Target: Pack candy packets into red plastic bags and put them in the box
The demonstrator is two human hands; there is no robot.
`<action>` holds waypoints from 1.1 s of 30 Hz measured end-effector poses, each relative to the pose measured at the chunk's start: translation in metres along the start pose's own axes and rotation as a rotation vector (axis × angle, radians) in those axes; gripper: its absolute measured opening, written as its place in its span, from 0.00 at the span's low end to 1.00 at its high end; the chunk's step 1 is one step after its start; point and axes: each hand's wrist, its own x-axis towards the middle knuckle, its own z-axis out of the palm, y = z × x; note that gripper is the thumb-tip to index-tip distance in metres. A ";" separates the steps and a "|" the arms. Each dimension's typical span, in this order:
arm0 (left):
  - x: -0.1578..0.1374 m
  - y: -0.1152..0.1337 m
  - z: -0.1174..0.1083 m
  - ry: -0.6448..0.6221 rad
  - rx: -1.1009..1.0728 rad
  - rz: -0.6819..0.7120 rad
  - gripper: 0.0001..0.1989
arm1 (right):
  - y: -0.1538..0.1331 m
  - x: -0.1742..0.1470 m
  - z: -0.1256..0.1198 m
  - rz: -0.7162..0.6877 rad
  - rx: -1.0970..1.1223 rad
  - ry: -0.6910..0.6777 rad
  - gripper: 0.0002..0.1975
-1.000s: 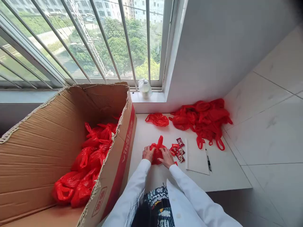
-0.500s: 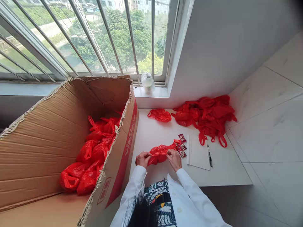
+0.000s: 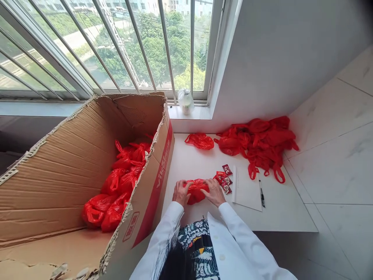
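Note:
On the white table, a red plastic bag (image 3: 196,191) lies crumpled between my two hands. My left hand (image 3: 181,192) curves round its left side, thumb against the near face. From the right, my right hand (image 3: 214,191) grips the other side with bent fingers; the fingertips partly sink out of sight behind the plastic. What the bag contains cannot be seen. Just right of it lie several small dark-red and red packets (image 3: 226,181) with printed labels, close to my right hand's knuckles.
At left stands a tall cardboard box (image 3: 151,186) with several tied red bags (image 3: 116,190) inside. A single red bag (image 3: 201,141) and a heap of red bags (image 3: 259,140) lie at the table's back. A notepad (image 3: 247,190) and pen (image 3: 262,194) lie at right. A wrapped cup (image 3: 185,102) stands on the sill.
My hands have moved from pinching the bag's stretched-out top edge to clasping its two sides. The bag is now more compact, drawn away from the packets. The view has shifted slightly.

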 end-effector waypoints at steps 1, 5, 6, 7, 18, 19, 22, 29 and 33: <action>0.004 0.004 0.004 -0.029 0.003 0.024 0.25 | -0.006 0.004 0.003 -0.021 -0.034 -0.043 0.10; 0.018 0.008 0.015 -0.115 -0.015 0.032 0.14 | -0.021 0.014 0.021 -0.028 -0.107 -0.190 0.06; 0.020 0.006 0.015 -0.124 -0.031 0.027 0.11 | -0.021 0.014 0.024 -0.032 -0.084 -0.192 0.06; 0.021 0.002 0.014 -0.130 -0.054 0.025 0.09 | -0.020 0.014 0.026 -0.030 -0.042 -0.176 0.06; 0.006 -0.028 0.000 0.045 -0.422 -0.132 0.06 | 0.012 0.001 0.000 0.169 0.258 0.046 0.08; 0.004 -0.031 -0.001 0.065 -0.432 -0.151 0.07 | 0.018 -0.002 0.000 0.202 0.267 0.050 0.09; -0.004 -0.035 -0.009 0.094 -0.426 -0.183 0.06 | 0.034 -0.011 -0.003 0.297 0.237 -0.030 0.09; -0.008 0.001 -0.004 0.055 -0.325 -0.064 0.23 | -0.005 -0.011 -0.005 -0.028 -0.020 -0.198 0.19; -0.001 0.008 -0.002 0.037 -0.367 -0.066 0.10 | -0.033 0.000 -0.001 -0.095 -0.091 -0.201 0.09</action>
